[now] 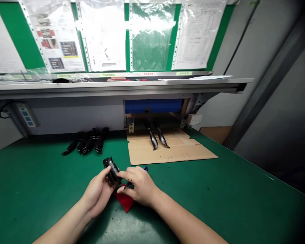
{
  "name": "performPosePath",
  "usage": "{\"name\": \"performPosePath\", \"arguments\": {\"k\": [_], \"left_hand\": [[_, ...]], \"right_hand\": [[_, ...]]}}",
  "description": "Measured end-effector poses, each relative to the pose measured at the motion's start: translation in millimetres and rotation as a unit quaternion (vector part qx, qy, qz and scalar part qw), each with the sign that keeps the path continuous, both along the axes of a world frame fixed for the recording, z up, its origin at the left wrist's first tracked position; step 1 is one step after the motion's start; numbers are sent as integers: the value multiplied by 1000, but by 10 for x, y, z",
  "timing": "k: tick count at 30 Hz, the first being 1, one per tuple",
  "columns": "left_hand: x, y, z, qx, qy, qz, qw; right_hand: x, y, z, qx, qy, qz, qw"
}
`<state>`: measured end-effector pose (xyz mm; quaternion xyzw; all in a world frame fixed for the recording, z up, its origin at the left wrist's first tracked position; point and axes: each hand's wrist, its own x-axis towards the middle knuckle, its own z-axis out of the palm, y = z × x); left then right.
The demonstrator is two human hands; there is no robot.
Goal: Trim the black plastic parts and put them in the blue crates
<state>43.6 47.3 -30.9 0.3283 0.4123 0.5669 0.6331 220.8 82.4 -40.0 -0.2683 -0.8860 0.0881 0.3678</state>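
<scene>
My left hand (100, 191) grips a black plastic part (112, 170) with a glossy, greyish face, tilted up over the green table. My right hand (139, 185) is closed around a small tool with a blue-and-black handle (145, 168); most of it is hidden by the fingers, so its kind cannot be made out. The right index finger reaches to the black part's lower right side. Under the right thumb hangs or lies a red cloth (126, 202); whether the hand grips it too cannot be told.
Several curved black parts (90, 141) lie in a group at the back left. Two similar parts (157, 137) rest on a cardboard sheet (173, 154), below a blue panel (152, 106). A metal-edged shelf (96, 90) spans above the table, with a power strip (27, 115) at left.
</scene>
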Motion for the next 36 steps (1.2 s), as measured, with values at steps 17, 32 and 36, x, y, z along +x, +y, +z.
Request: {"name": "performPosePath", "arguments": {"k": [17,32,36], "left_hand": [[-363,-136,98,40,-132,20,990],[-436,-305,-44,118,-16,-24,993],[-442,-315,-44,124,-9,-46,991]], "right_hand": [[-327,-98,176,-80,80,-28,993],[-320,-184,194,-31,-41,-99,994],[-331,-188,174,4,-52,-107,993]]}}
